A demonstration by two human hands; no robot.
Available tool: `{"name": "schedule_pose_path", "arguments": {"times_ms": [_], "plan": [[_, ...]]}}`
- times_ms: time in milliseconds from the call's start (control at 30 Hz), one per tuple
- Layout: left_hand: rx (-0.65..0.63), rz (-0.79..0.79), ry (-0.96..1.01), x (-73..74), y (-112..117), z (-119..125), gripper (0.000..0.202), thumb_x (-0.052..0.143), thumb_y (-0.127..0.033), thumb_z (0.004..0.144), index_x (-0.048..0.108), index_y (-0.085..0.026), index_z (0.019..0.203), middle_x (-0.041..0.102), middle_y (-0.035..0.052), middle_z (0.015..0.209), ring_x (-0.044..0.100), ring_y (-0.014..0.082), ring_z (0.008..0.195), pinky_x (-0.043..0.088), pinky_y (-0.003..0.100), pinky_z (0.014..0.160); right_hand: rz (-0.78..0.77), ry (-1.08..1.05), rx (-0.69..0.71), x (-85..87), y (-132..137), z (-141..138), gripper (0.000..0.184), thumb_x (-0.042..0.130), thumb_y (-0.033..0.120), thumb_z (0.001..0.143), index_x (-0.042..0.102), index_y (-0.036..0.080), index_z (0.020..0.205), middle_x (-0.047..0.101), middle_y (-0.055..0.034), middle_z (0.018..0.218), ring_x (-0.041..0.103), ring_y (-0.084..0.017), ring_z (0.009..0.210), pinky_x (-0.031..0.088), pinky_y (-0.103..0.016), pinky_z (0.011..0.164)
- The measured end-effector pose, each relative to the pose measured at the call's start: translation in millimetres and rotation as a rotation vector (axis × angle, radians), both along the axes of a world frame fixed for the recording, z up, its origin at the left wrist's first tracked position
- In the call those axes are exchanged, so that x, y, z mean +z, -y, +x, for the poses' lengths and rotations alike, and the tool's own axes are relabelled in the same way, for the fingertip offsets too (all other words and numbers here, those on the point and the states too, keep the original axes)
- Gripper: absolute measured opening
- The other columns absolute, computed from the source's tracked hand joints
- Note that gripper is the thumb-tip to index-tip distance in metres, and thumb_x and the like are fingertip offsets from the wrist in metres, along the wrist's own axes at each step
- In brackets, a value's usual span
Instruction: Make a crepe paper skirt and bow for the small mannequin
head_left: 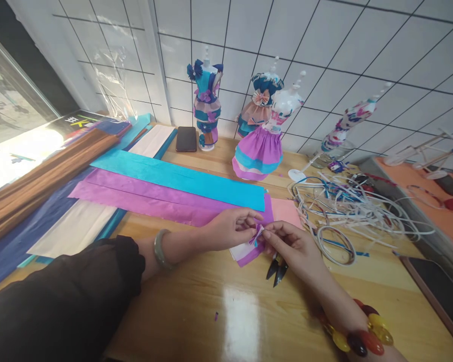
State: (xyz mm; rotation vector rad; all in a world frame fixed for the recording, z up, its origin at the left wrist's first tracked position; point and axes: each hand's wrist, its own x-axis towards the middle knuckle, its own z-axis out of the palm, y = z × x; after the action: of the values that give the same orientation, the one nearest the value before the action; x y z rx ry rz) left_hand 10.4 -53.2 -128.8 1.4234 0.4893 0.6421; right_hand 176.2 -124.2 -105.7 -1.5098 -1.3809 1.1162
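Note:
Between my two hands is a small paper bow [257, 234] in purple, white and blue, pinched from both sides. The fingers of my left hand [236, 229] close on its left part. My right hand [290, 246] grips its right edge between thumb and forefinger. Beneath them lie purple and white paper pieces [245, 255] and a pink paper piece [287, 212]. Scissors [277, 271] rest on the table under my right hand, dark blades toward me and handles hidden. Long blue [189, 178] and purple [147, 198] paper strips stretch away to the left.
Small dress forms in paper dresses [207, 105] [262, 146] stand along the tiled wall, beside a dark phone [186, 139]. Tangled white strips [362, 206] cover the right side. Brown crepe paper [49, 171] lies at left. Another phone [434, 291] sits at the right edge.

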Motion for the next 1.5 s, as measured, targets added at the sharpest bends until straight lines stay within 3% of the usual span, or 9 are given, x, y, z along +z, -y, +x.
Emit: {"name": "schedule_pose_path", "arguments": {"times_ms": [267,600,833,967,1133,1300,1500], "plan": [[-0.033,-0.059,-0.053,0.4,-1.0,0.3,0.018,0.06,-0.024,0.076,0.059,-0.01,0.087,0.062,0.0041,0.074,0.059,0.0104,0.069,0.047,0.024,0.068,0.014,0.036,-0.036,-1.9,-0.2,-1.3,0.03,0.061,0.047,0.075,0.061,0.017,0.077,0.059,-0.0007,0.059,0.05,-0.011,0.05,0.04,-0.023,0.046],[0.048,-0.112,-0.017,2.4,-7.8,0.1,0.021,0.064,-0.029,0.073,0.058,-0.01,0.081,0.062,0.0033,0.068,0.058,0.0096,0.063,0.046,0.023,0.063,0.032,0.014,-0.082,-0.5,-0.4,-1.5,0.03,0.062,0.048,0.074,0.058,0.018,0.075,0.056,0.0007,0.056,0.05,-0.011,0.049,0.041,-0.022,0.046],[-0.017,-0.041,-0.062,0.1,-4.5,-0.8,0.016,0.06,-0.025,0.076,0.059,-0.011,0.083,0.062,0.0027,0.072,0.058,0.0086,0.066,0.045,0.021,0.062,0.03,-0.121,-0.038,-2.2,-0.9,-4.1,0.03,0.066,0.043,0.072,0.057,0.02,0.088,0.062,-0.0027,0.075,0.057,-0.013,0.063,0.048,-0.024,0.055],[-0.035,-0.044,-0.06,-0.8,-3.7,-1.3,0.018,0.061,-0.028,0.076,0.059,-0.012,0.084,0.062,0.003,0.073,0.058,0.0089,0.066,0.046,0.021,0.062,0.04,0.006,-0.038,-1.3,-0.5,-4.0,0.029,0.063,0.046,0.074,0.059,0.018,0.075,0.059,-0.0019,0.064,0.053,-0.012,0.057,0.044,-0.023,0.051],[0.033,-0.052,-0.031,2.8,-7.8,-0.7,0.025,0.064,-0.033,0.074,0.059,-0.01,0.082,0.061,0.0025,0.068,0.056,0.0084,0.062,0.044,0.022,0.061,0.02,0.025,-0.083,0.7,-0.4,-2.4,0.033,0.062,0.051,0.072,0.058,0.018,0.073,0.056,0.0005,0.056,0.049,-0.011,0.049,0.038,-0.023,0.044],[0.045,-0.149,0.003,5.5,-10.0,-0.4,0.029,0.067,-0.036,0.07,0.056,-0.01,0.077,0.059,0.0017,0.065,0.055,0.0081,0.06,0.043,0.022,0.059,0.011,0.004,-0.081,0.3,-0.7,-1.7,0.032,0.063,0.05,0.072,0.057,0.018,0.072,0.055,0.001,0.055,0.049,-0.011,0.049,0.039,-0.023,0.045],[-0.02,-0.064,-0.038,-0.4,-7.5,-2.0,0.026,0.063,-0.036,0.074,0.057,-0.011,0.08,0.059,0.001,0.067,0.054,0.0078,0.061,0.042,0.021,0.058,0.001,-0.079,-0.056,-0.3,-1.6,-4.2,0.028,0.065,0.045,0.073,0.058,0.019,0.08,0.059,-0.0002,0.066,0.053,-0.011,0.055,0.045,-0.023,0.052]]}}
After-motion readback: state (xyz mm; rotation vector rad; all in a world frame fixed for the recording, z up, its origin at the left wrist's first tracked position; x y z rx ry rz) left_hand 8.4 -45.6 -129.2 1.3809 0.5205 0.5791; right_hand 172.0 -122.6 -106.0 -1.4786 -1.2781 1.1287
